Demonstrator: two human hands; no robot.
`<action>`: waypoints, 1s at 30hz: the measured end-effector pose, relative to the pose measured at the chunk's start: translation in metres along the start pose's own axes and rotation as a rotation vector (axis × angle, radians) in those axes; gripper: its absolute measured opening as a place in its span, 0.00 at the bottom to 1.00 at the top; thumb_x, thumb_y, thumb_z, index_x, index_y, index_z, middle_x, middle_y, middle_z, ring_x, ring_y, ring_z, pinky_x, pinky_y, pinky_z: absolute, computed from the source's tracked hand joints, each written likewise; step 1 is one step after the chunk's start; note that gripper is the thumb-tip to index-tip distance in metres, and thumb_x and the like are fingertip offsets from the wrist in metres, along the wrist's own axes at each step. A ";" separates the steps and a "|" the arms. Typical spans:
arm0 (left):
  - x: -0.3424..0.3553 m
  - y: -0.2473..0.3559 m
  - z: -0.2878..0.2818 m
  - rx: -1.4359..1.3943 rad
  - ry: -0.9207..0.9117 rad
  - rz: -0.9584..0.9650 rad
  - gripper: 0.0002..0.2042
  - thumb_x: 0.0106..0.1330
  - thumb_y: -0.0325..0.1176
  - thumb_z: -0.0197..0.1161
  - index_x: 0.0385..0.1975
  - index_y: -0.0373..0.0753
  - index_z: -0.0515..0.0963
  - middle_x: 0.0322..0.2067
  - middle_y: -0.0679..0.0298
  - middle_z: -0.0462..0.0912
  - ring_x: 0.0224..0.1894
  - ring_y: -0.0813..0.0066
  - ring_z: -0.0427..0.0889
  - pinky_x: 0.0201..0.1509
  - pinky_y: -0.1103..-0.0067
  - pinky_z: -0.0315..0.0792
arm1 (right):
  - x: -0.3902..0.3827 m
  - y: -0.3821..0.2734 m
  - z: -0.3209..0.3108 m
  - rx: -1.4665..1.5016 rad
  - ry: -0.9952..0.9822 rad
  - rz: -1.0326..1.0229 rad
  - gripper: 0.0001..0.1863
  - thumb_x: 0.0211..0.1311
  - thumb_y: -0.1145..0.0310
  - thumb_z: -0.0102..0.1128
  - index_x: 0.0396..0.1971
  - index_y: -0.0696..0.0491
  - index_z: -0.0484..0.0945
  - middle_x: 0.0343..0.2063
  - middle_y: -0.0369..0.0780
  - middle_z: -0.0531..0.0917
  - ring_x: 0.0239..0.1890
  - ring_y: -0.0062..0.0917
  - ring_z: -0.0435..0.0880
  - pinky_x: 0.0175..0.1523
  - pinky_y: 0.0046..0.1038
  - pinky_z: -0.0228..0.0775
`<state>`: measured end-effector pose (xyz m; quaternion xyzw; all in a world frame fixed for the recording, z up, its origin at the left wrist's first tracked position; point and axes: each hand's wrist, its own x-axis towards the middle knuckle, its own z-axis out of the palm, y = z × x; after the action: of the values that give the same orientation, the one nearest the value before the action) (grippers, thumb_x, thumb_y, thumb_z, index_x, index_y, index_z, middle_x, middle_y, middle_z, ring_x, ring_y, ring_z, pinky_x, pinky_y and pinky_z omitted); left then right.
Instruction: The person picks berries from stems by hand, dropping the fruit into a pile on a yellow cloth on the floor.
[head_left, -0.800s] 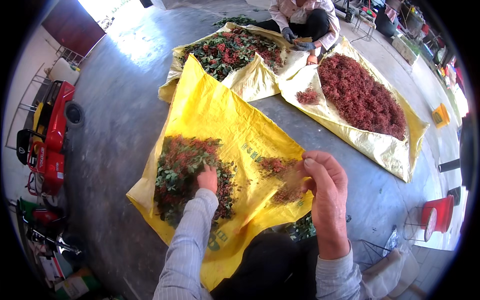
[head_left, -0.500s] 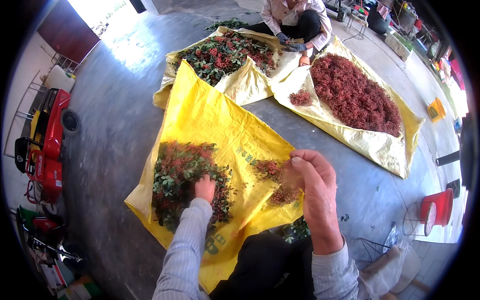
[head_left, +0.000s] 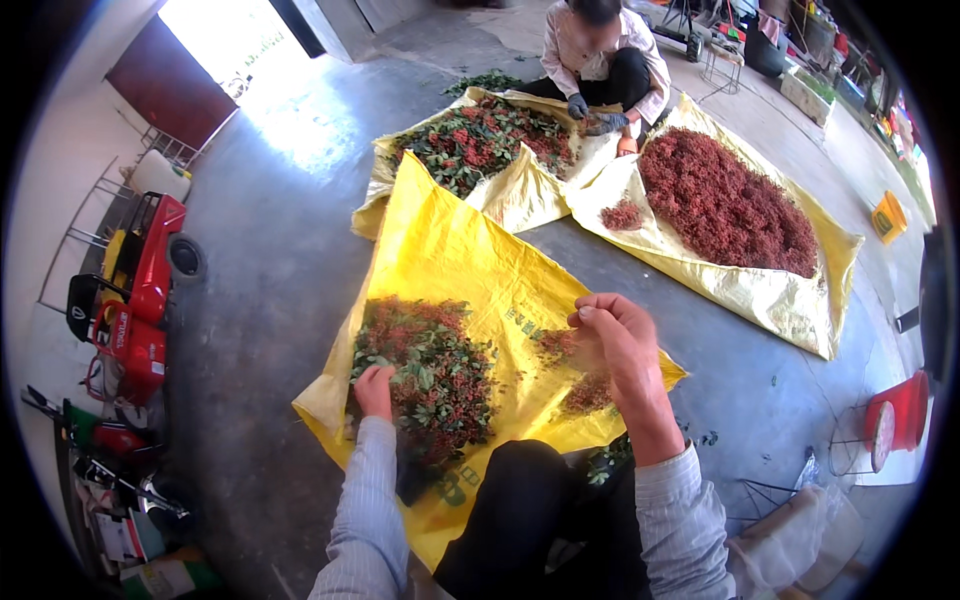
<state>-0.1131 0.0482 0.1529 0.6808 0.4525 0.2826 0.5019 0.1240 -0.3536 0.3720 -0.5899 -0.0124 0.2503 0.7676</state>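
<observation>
A heap of leafy sprigs with small red berries, like Sichuan pepper (head_left: 435, 385), lies on a yellow woven sheet (head_left: 450, 250) before my knees. At the heap's left edge is my left hand (head_left: 374, 391), its fingers curled in among leaves; what they grip is hidden. My right hand (head_left: 628, 350) is raised over the sheet's right side, thumb and forefinger pinched together. I cannot make out what is in that pinch. Beside and below it lie small piles of picked berries (head_left: 588, 393), partly blurred.
Across from me a gloved person (head_left: 600, 70) crouches by a sheet of leafy sprigs (head_left: 500, 140). A large pile of red berries (head_left: 725, 205) covers another sheet to the right. Red machine (head_left: 140, 310) at left; red bucket (head_left: 900, 410) and yellow bucket (head_left: 888, 217) at right.
My left hand has moved from the heap's middle to its left edge. The right hand keeps its pinch in about the same place. The whole view has shifted slightly.
</observation>
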 end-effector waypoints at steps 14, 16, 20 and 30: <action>-0.102 0.218 0.026 -0.705 -0.361 -0.098 0.04 0.70 0.32 0.62 0.40 0.44 0.82 0.38 0.66 0.86 0.40 0.73 0.85 0.39 0.74 0.78 | -0.043 0.012 -0.001 -0.544 -0.302 -0.236 0.19 0.70 0.61 0.67 0.51 0.59 0.88 0.42 0.46 0.92 0.42 0.29 0.91 0.54 0.32 0.83; -0.110 0.233 0.044 -0.752 -0.413 -0.088 0.05 0.70 0.32 0.62 0.41 0.43 0.82 0.38 0.66 0.86 0.40 0.73 0.85 0.37 0.74 0.78 | -0.050 0.009 0.003 -0.545 -0.317 -0.325 0.23 0.69 0.60 0.68 0.57 0.58 0.85 0.48 0.48 0.91 0.45 0.33 0.91 0.55 0.35 0.83; -0.131 0.266 0.085 -0.778 -0.506 -0.093 0.07 0.70 0.33 0.62 0.42 0.41 0.83 0.38 0.65 0.86 0.38 0.73 0.85 0.36 0.75 0.80 | -0.053 -0.001 0.002 -0.412 -0.299 -0.244 0.27 0.69 0.61 0.69 0.64 0.57 0.81 0.53 0.48 0.90 0.48 0.32 0.91 0.54 0.32 0.83; -0.144 0.283 0.149 -0.937 -0.741 -0.277 0.09 0.75 0.36 0.61 0.45 0.37 0.81 0.38 0.60 0.88 0.33 0.70 0.85 0.31 0.78 0.76 | -0.029 0.005 -0.022 -0.559 -0.132 -0.279 0.16 0.67 0.68 0.67 0.52 0.52 0.90 0.38 0.47 0.91 0.39 0.27 0.90 0.48 0.31 0.82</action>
<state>0.0435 -0.1699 0.3784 0.3757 0.1599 0.1281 0.9038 0.1039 -0.3838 0.3691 -0.7530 -0.2113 0.1672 0.6004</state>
